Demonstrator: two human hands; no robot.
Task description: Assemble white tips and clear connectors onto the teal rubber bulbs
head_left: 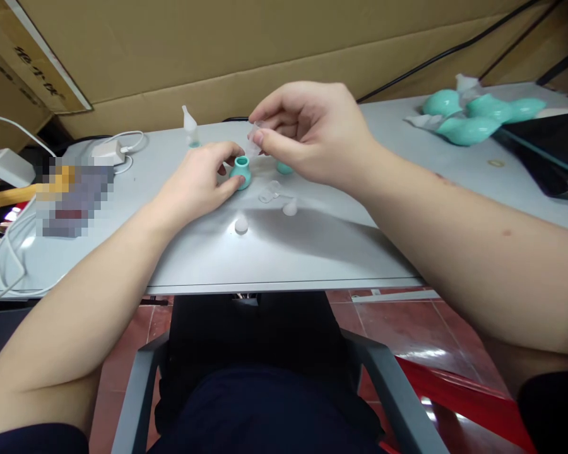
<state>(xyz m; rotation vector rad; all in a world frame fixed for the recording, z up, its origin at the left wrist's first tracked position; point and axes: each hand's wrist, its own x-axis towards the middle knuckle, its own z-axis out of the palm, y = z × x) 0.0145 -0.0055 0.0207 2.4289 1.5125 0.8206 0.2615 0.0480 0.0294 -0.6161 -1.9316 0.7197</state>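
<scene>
My left hand [201,176] grips a small turquoise squeeze bulb [241,181] between thumb and fingers; the bulb stands upright on the table, its open neck facing up. Pinched in my right hand [319,129] is a clear plastic piece [252,147], just above and slightly right of that neck. Whether the two parts touch I cannot tell. A second turquoise bulb [284,168] shows partly behind my right hand. Clear plastic parts [269,192] and two whitish soft tips [290,207] lie in front. Behind my left hand stands a bulb with a translucent pointed nozzle [190,129].
Several glossy turquoise pieces [471,126] with white wrapping lie at the back right, beside a black tablet-like object [549,154]. A white charger [108,152], cables and a blurred-out object [78,202] are on the left. Cardboard [218,50] walls the back.
</scene>
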